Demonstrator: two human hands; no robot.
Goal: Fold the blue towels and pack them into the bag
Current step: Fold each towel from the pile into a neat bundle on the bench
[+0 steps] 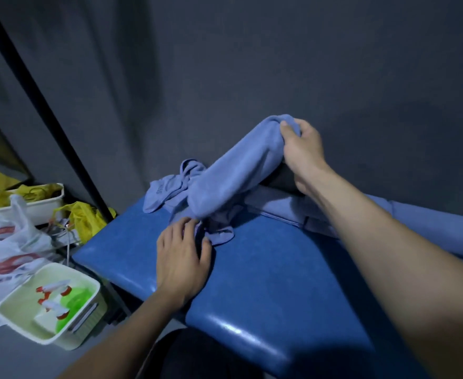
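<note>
A light blue towel (233, 173) stretches from the padded blue bench (266, 283) up to my right hand (301, 149), which grips its upper end, lifted off the bench. My left hand (181, 258) lies on the bench with its fingertips on the towel's lower bunched end. A second crumpled blue towel (167, 191) lies behind it at the bench's far left edge. More blue towel cloth (430, 228) lies spread to the right under my right forearm. Something dark (282, 180) sits under the lifted towel; I cannot tell whether it is the bag.
Left of the bench, on the floor, stand a pale green bin (47, 305) holding white and red items, a white tub (28, 206) with yellow bags, and white plastic bags (6, 242). A dark curtain (252, 64) hangs behind the bench.
</note>
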